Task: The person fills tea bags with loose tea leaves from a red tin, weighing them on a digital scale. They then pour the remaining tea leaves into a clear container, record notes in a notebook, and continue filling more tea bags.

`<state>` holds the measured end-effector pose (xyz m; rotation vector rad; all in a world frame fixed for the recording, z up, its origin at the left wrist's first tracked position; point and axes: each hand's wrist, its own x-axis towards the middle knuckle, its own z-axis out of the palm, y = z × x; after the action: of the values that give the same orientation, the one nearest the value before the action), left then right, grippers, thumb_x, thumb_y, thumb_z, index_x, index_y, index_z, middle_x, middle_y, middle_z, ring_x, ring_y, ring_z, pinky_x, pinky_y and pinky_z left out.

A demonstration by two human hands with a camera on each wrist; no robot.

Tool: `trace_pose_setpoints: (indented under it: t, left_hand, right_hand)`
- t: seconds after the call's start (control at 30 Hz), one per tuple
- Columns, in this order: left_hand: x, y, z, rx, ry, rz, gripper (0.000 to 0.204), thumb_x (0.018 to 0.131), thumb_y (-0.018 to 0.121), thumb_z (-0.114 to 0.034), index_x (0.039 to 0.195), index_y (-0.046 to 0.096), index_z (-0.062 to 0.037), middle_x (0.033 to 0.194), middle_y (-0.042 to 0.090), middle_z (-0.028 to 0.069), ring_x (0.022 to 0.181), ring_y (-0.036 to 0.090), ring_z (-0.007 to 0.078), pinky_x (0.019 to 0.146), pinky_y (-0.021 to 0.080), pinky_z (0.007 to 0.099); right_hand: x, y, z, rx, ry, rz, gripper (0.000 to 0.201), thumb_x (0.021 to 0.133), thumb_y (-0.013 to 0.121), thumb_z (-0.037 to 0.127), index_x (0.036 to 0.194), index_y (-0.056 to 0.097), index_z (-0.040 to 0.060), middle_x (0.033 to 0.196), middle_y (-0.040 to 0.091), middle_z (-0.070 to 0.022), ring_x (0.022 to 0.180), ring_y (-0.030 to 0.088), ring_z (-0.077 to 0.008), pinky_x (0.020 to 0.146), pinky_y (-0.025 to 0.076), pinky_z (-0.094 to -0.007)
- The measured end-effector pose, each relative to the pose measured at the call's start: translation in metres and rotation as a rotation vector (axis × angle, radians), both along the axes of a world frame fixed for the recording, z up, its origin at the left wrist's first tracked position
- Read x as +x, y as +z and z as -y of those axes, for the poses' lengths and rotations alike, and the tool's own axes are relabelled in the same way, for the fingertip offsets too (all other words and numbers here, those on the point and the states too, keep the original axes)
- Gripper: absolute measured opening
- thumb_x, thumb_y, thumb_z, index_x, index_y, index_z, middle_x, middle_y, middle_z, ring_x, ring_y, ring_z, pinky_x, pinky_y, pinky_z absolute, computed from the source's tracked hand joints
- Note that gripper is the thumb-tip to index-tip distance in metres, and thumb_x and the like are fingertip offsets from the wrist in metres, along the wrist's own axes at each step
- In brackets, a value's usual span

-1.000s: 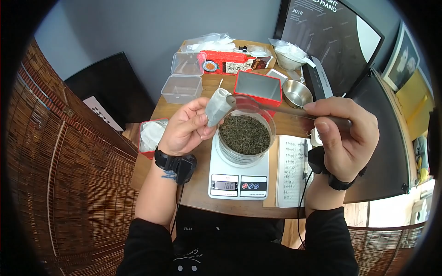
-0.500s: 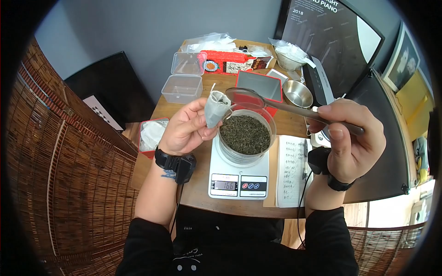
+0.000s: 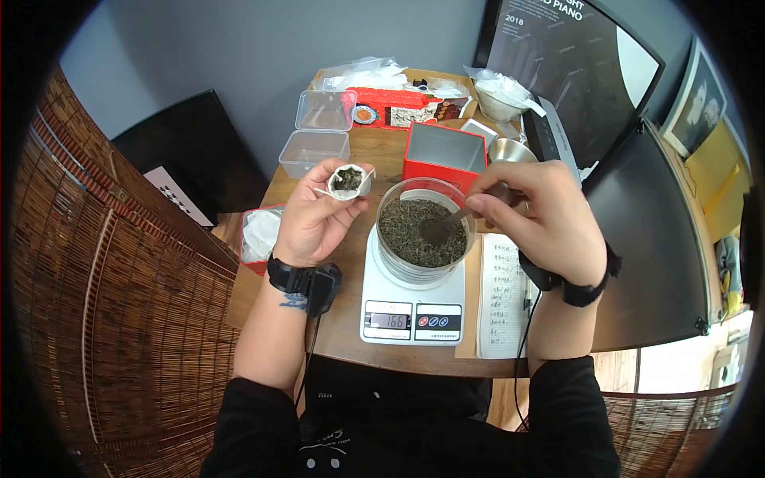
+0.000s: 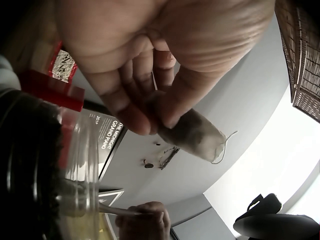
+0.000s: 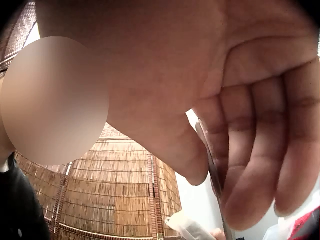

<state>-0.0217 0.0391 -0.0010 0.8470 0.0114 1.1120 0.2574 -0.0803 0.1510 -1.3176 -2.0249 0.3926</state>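
My left hand (image 3: 312,219) pinches a small white pouch (image 3: 364,188), its open mouth facing up and dark leaves visible inside. In the left wrist view the pouch (image 4: 192,134) sticks out past the thumb, a string at its end. My right hand (image 3: 550,219) grips a spoon (image 3: 458,215) whose bowl rests in the dried leaves (image 3: 414,239) of a clear round tub (image 3: 384,253). Under the tub is a white scale (image 3: 388,287) showing 166. The spoon handle (image 5: 215,175) runs between thumb and fingers in the right wrist view.
Behind the tub stands an open red box (image 3: 437,170), a metal bowl (image 3: 510,150) to its right. A clear plastic box (image 3: 315,151) is at the back left, a red container with white pouches (image 3: 261,236) at the left edge. A notebook (image 3: 496,319) lies right of the scale.
My right hand has moved left and down, bringing the spoon from beside the pouch into the leaves. My left hand has shifted slightly left and tilted the pouch's mouth toward the head camera.
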Motion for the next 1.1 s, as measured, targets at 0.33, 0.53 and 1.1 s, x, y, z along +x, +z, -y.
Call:
trace_pose_setpoints:
  t: [0.33, 0.53, 1.1]
  left_hand:
    - [-0.004, 0.009, 0.004, -0.012, -0.032, -0.042, 0.035, 0.101, 0.069, 0.003, 0.134, 0.059, 0.0005, 0.128, 0.072, 0.021, 0.103, 0.076, 0.0234, 0.089, 0.066, 0.036]
    - [-0.003, 0.035, 0.028, 0.198, 0.035, -0.158, 0.025, 0.1, 0.068, 0.005, 0.123, 0.059, 0.0008, 0.112, 0.075, 0.0163, 0.092, 0.078, 0.0215, 0.085, 0.066, 0.0354]
    - [0.043, 0.08, 0.104, 0.358, 0.004, -0.292, 0.054, 0.098, 0.072, 0.006, 0.144, 0.045, -0.0011, 0.14, 0.062, 0.0168, 0.131, 0.065, 0.0234, 0.112, 0.053, 0.0392]
  right_hand:
    - [-0.003, -0.007, -0.009, 0.446, -0.26, 0.347, 0.038, 0.081, 0.091, 0.016, 0.114, 0.076, 0.0057, 0.112, 0.077, -0.0139, 0.102, 0.074, -0.0283, 0.089, 0.058, -0.0368]
    - [-0.032, 0.005, 0.013, 0.497, 0.047, 0.111, 0.056, 0.072, 0.095, 0.016, 0.123, 0.075, 0.0049, 0.125, 0.075, -0.0142, 0.118, 0.07, -0.0349, 0.099, 0.056, -0.0425]
    - [-0.015, 0.005, 0.024, 0.35, 0.183, -0.211, 0.015, 0.079, 0.088, -0.002, 0.093, 0.084, 0.0006, 0.088, 0.081, -0.009, 0.076, 0.074, -0.0202, 0.072, 0.057, -0.0305]
